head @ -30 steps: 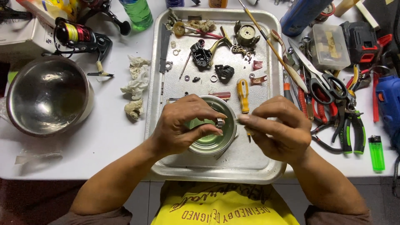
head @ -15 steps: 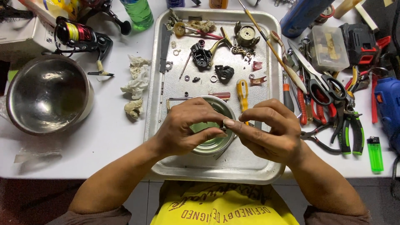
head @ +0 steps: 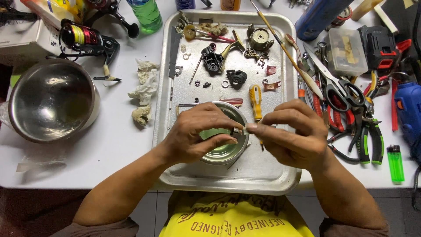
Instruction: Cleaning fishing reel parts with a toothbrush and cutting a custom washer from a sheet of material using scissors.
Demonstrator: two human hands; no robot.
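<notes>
My left hand and my right hand meet fingertip to fingertip over a small round metal tin. The tin stands at the front of a metal tray. Both hands pinch a small silvery part between thumb and fingers, and my left palm covers much of the tin. Just behind my right fingers lies a yellow-handled screwdriver. Black reel pieces, washers and other small parts lie spread over the far half of the tray.
A large steel bowl sits at the left, with a fishing reel behind it and crumpled tissue wads beside the tray. To the right lie scissors, pliers, a green lighter and a blue power tool.
My two hands have closed the small gap between them, and their fingertips now meet on the small part above the tin. Nothing else has moved.
</notes>
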